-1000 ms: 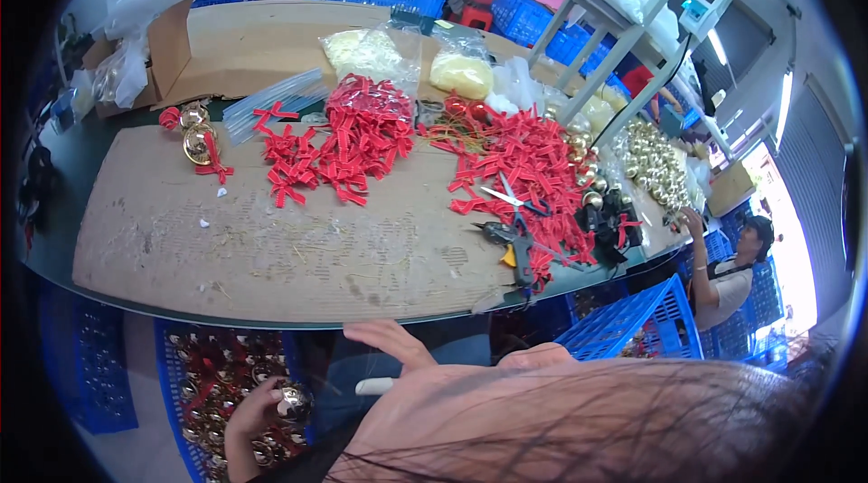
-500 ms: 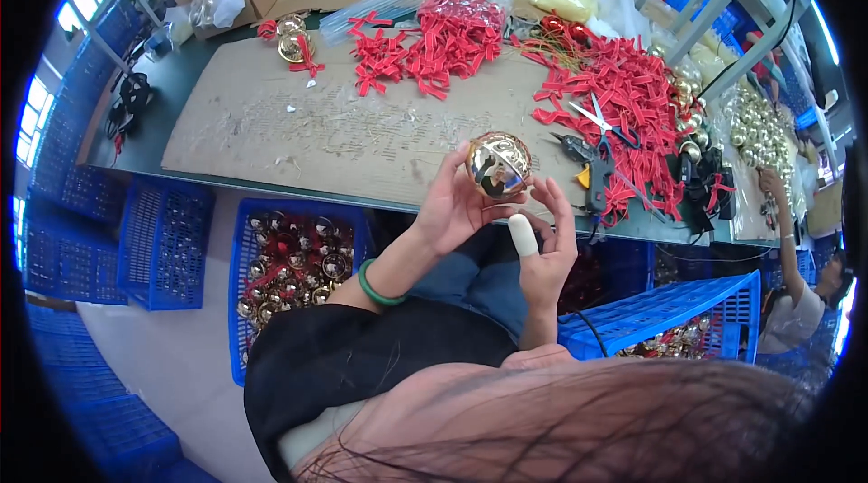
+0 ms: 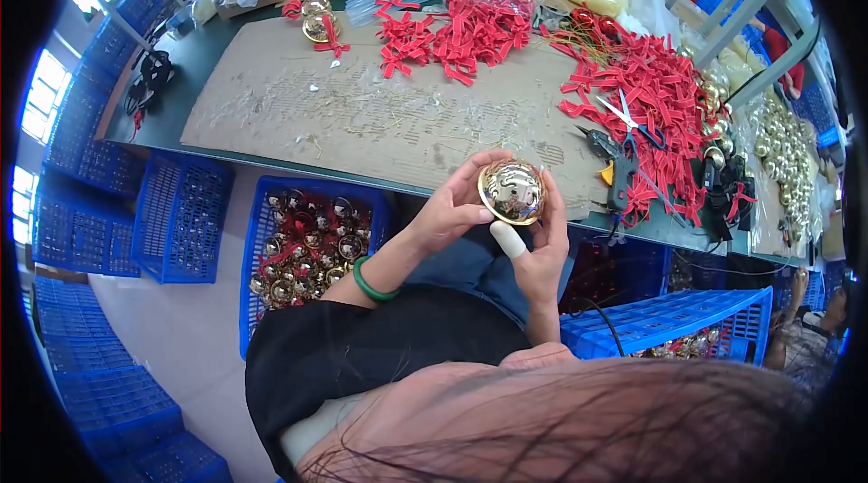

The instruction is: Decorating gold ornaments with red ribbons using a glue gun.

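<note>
A shiny gold bauble [image 3: 513, 191] with a raised rim sits between my two hands, over the table's front edge. My left hand [image 3: 452, 206] is wrapped round its left side, thumb underneath and fingers behind it. On the other side my right hand [image 3: 543, 253] grips it with the fingers along the right edge. The right thumb, in a white cover, touches its lower edge. Right of my hands lie a dark glue gun [image 3: 620, 183] with an orange trigger and open scissors [image 3: 626, 122]. Heaped around these are red ribbon bows [image 3: 653, 94].
Cardboard [image 3: 271, 112] covers the table; more red bows [image 3: 484, 31] and a finished-looking gold ornament [image 3: 318, 24] lie at the back. A blue basket of baubles [image 3: 249, 257] stands at lower left, another blue basket [image 3: 669, 316] at lower right. A person [image 3: 800, 334] is at far right.
The bauble has turned and come slightly right and nearer. My right hand has closed onto it; before, its fingers were apart beside it. The view has shifted, so the table appears farther right.
</note>
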`<state>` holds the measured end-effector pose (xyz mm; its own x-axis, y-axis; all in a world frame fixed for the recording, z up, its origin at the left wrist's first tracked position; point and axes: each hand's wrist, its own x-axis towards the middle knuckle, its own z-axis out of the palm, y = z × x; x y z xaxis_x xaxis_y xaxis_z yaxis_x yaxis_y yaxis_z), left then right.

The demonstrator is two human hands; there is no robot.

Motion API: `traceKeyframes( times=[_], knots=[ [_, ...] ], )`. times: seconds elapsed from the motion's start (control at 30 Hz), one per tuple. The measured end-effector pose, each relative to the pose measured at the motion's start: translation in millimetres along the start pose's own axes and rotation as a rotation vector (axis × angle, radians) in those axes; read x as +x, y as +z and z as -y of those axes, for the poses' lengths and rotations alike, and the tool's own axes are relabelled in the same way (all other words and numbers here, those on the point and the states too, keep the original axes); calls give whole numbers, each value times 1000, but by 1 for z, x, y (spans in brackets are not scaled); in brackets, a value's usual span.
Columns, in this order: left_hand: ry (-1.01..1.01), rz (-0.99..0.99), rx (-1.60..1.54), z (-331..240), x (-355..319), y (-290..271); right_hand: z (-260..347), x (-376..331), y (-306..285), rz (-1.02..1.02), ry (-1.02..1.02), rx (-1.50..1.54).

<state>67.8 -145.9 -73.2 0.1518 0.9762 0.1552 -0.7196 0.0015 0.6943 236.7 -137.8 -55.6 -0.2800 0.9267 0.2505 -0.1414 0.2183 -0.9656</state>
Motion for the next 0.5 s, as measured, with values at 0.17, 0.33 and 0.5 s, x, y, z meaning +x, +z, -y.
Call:
traceKeyframes(
  times=[0.17, 0.33, 0.5],
  knots=[
    [5, 21, 90, 0, -11, -3, -2, -4, 6, -6, -35, -90],
    [75, 4, 309, -12, -22, 4, -15, -6, -5, 192, -78, -59],
    [110, -362, -37, -41, -79, -13, -31, 25, 5, 337, -257, -512]
  ],
)
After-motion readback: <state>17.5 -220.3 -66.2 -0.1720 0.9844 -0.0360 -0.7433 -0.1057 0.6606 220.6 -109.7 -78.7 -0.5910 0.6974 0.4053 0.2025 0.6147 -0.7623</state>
